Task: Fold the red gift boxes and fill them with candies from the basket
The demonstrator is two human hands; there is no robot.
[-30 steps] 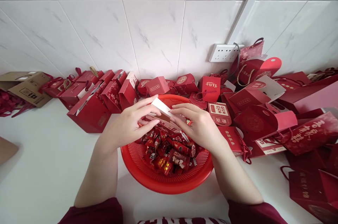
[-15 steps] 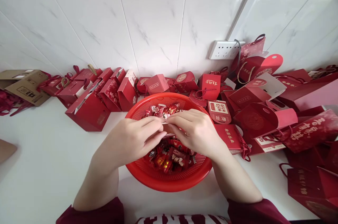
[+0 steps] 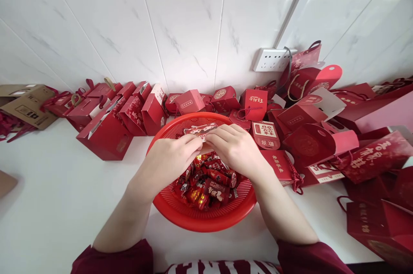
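Note:
Over the back half of a red plastic basket (image 3: pixel 206 225), my two hands meet and pinch a small red-and-white printed card piece (image 3: pixel 203 130). My left hand (image 3: pixel 176 153) grips its left side, with the fingers closed. From the right, my right hand (image 3: pixel 235 147) holds the other side, its fingertips nearly touching those of the left. A tan surface shows just below the fingertips; most of the card piece is hidden by the fingers. Beneath, the basket holds many wrapped candies (image 3: pixel 206 183) in red, gold and dark wrappers.
Red gift boxes (image 3: pixel 105 134) stand in a row to the left along the tiled wall. More red boxes (image 3: pixel 316 143) are heaped on the right, close to the basket. A brown cardboard box (image 3: pixel 30 104) is at far left. A power socket (image 3: pixel 271 60) sits on the wall.
Both hands have moved slightly up and tilted the card piece, so its printed face now shows above the fingers. More candies are visible below the hands. The view has shifted a little.

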